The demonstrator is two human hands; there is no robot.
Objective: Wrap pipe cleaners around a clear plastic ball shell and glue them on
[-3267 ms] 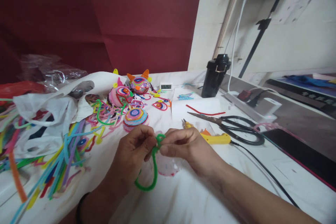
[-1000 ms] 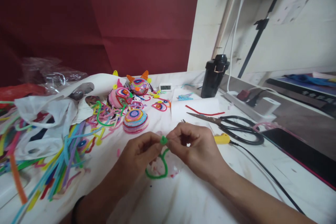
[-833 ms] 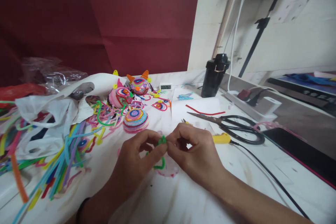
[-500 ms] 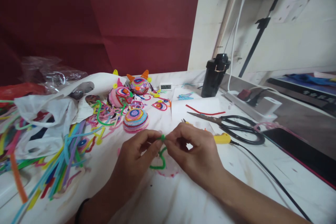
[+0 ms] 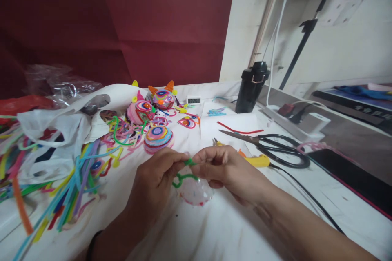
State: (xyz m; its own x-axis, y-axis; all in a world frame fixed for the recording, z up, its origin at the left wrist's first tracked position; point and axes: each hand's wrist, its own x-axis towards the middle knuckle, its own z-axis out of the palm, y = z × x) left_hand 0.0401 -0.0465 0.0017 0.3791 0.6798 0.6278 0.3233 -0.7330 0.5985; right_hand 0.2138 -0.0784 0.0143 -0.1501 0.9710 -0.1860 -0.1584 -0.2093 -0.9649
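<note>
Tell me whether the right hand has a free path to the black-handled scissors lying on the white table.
Probably yes. The black-handled scissors lie open on the table to the right of the right hand, with only the yellow glue gun between; but its fingers pinch the green pipe cleaner.

A green pipe cleaner point(image 5: 183, 174) curls above a white foam ball point(image 5: 196, 191) flecked with pink on a white table cover point(image 5: 214, 228). Behind it a dome point(image 5: 158, 137) shows concentric rings of pink, yellow, blue and purple; two round figures, one pink point(image 5: 140, 112), one with orange horns point(image 5: 163, 97), carry the same swirls. Loose pipe cleaners point(image 5: 61, 187) run blue, yellow, purple, orange and green beside a white plastic bag point(image 5: 55, 134). Black-handled scissors point(image 5: 269, 147) lie near a yellow glue gun point(image 5: 255, 160) and a black bottle point(image 5: 252, 87). The backdrop point(image 5: 122, 20) is dark red.
</note>
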